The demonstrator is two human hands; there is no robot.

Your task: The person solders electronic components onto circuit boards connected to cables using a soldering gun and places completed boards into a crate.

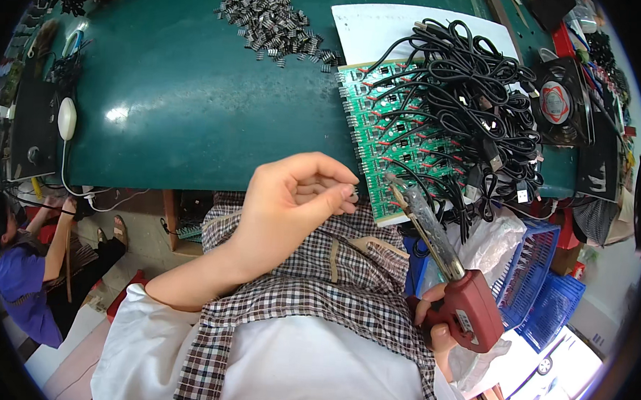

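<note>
My left hand (288,202) is closed in a pinch beside the near left edge of a green circuit board panel (373,141). Something tiny seems to sit between its fingertips, too small to name. In my right hand (438,333) is a red pistol-shaped soldering iron (474,313), its long metal barrel slanting up and left. The tip is over the panel's near part, close to the left fingertips. Black cables (465,73) with USB plugs run from the panel, with short red wires at the joints, and lie bundled along its right side.
A pile of small metal connectors (272,20) lies on the green table (195,99). White board (358,35) shows under the panel. A black fan (561,104) stands at right, blue baskets (527,276) below it. Another person (23,271) sits at lower left.
</note>
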